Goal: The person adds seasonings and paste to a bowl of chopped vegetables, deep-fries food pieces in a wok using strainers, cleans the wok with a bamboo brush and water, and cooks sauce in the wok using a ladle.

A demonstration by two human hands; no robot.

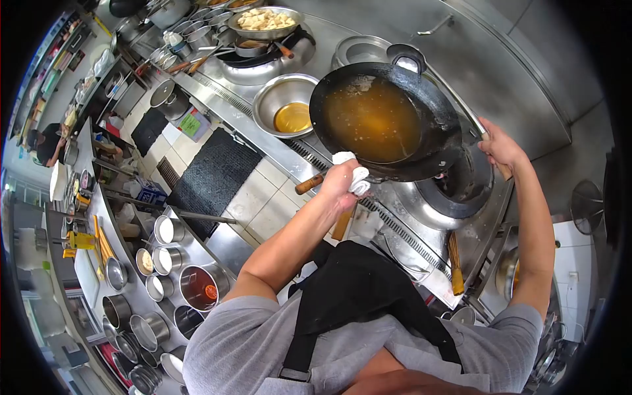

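My left hand (341, 179) is closed round a folded white cloth (359, 179) at the near edge of a black wok (438, 131). Amber liquid (375, 122), which looks like oil, lies in the wok with small bubbles on it. The wok is raised over the burner ring (461, 184) and tilted to the left. My right hand (501, 148) grips the handle of a long ladle (457, 92), whose dark head is at the wok's far loop handle. Left of the wok sits a steel bowl (263, 108) with some amber liquid in it.
Behind the bowl, a second burner holds a pan (250, 49), and a colander (263, 29) of pale pieces stands beyond. A brush (455, 263) lies on the stove's front edge. Several steel pots (150, 329) crowd the left counter. Another person (49, 145) is at the far left.
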